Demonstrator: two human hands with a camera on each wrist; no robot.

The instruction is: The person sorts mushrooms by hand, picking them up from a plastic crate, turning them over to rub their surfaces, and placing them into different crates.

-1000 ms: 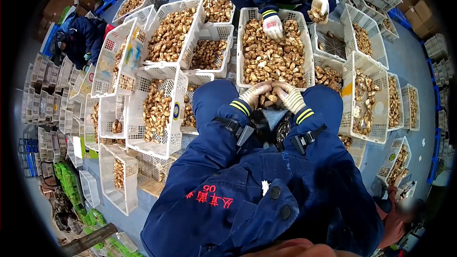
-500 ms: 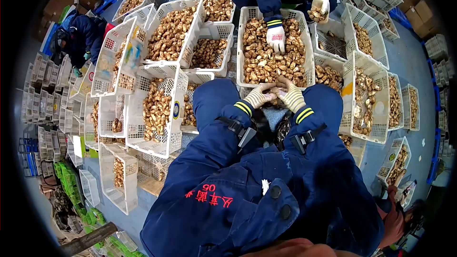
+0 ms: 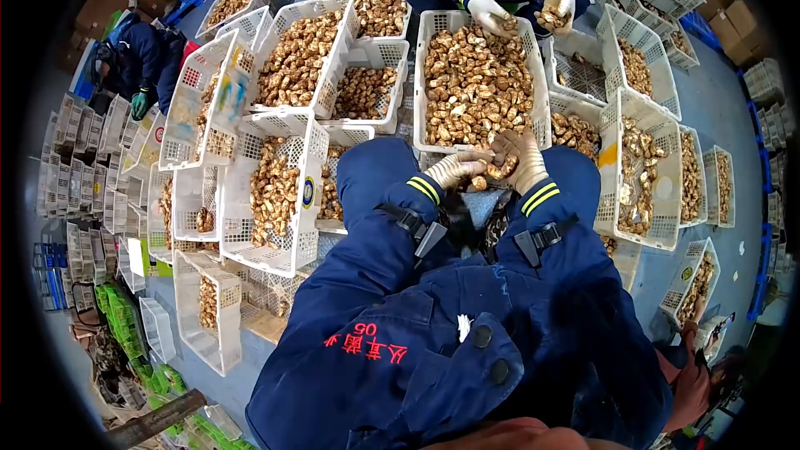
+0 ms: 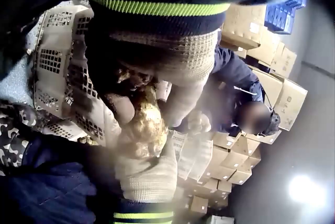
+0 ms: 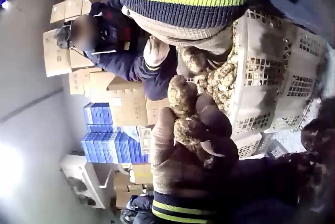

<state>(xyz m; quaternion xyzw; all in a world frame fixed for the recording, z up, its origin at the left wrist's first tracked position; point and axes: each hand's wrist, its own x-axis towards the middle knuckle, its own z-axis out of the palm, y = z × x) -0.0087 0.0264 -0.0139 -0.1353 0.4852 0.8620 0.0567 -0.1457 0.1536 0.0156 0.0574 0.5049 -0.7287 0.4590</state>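
Both my gloved hands meet over my lap, at the near rim of a white crate (image 3: 543, 121) full of brown-and-cream knobbly mushrooms (image 3: 475, 87). My left hand (image 3: 457, 168) holds a couple of mushrooms (image 5: 188, 130), thumb on one side and darkened fingers on the other in the right wrist view. Just to its right, my right hand (image 3: 521, 160) grips a mushroom (image 3: 500, 170), its fingers dirty and curled. In the left wrist view a large pale mushroom (image 4: 144, 130) shows between the two hands. The right palm is hidden in the right wrist view.
Across the crate another person's gloved hands (image 3: 557, 7) hold mushrooms. White crates of mushrooms stand on the left (image 3: 275, 192) and on the right (image 3: 646, 175). Cardboard boxes (image 5: 125, 106) and blue crates (image 5: 112, 143) are stacked behind.
My right hand has turned and shifted slightly right, apart from the left, showing a mushroom between them. The other person's reaching hand has drawn back from the crate's middle to its far rim.
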